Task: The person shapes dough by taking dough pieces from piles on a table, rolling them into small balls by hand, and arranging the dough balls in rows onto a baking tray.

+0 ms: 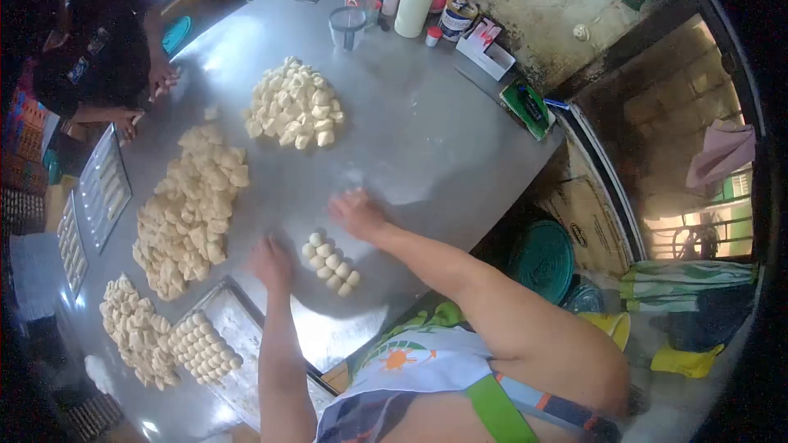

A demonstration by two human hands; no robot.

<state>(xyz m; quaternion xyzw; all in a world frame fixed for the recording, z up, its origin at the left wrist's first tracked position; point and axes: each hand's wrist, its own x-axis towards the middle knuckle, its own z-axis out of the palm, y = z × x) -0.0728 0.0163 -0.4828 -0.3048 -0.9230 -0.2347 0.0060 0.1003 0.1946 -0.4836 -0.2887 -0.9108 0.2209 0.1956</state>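
Note:
On the metal table, my left hand is low over the surface, left of a small cluster of round dough balls. Just above that cluster, my right hand is palm down on the table. Both hands are blurred at the fingers, and whatever lies beneath the palms is hidden. A large heap of cut dough pieces spreads to the left of my left hand. Farther up the table is a paler heap of dough pieces.
A tray at lower left holds rows of dough balls, beside another dough heap. A co-worker stands across the table near trays of shaped dough. Bottles, a white flask and a green tray line the far edge.

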